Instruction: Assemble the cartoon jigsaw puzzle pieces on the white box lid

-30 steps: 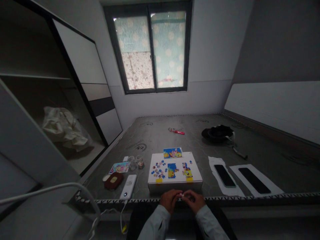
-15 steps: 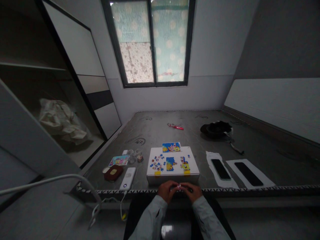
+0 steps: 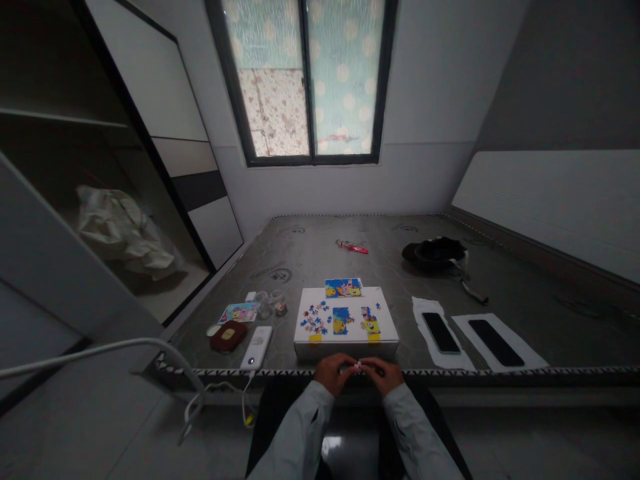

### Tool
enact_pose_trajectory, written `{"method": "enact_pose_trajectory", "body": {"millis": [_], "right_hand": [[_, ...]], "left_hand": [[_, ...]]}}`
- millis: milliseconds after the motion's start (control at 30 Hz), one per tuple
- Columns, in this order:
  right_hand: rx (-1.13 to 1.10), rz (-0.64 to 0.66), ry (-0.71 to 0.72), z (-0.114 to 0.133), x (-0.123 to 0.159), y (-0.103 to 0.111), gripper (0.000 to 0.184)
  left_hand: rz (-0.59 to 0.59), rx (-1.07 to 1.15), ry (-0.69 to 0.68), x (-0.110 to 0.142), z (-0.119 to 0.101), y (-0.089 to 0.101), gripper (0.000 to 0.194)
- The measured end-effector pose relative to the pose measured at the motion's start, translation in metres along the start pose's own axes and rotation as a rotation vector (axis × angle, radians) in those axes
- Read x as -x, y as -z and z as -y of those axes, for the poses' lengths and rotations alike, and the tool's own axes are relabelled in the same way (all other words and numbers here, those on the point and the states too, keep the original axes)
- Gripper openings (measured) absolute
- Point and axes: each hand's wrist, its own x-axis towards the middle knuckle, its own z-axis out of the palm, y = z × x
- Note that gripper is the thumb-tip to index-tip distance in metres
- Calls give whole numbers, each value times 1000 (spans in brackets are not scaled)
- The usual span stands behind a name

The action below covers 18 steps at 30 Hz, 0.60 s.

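Pinching a small pinkish bit (image 3: 358,365), maybe a puzzle piece, in the fingertips of left hand (image 3: 331,373) and right hand (image 3: 385,377), with two patches (image 3: 341,321) joined on the white box (image 3: 345,351) just beyond both, loose pieces (image 3: 323,329) farther left unjoined.

Hands (image 3: 358,375) pinch a small puzzle piece (image 3: 358,365).

One head-worn view looks forward and slightly down, hands close below, window farther off ahead
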Motion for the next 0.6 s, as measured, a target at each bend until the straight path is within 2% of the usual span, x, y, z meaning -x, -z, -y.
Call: {"method": "enact_pose_trajectory", "body": {"millis": [267,600], "right_hand": [[-52,23,-3,4,1,1,36],[-62,52,-4,-2,1,-2,41]], "left_hand": [[-7,-7,26,1,-4,2,14],[-6,-32,25,2,-3,1,22]]}}
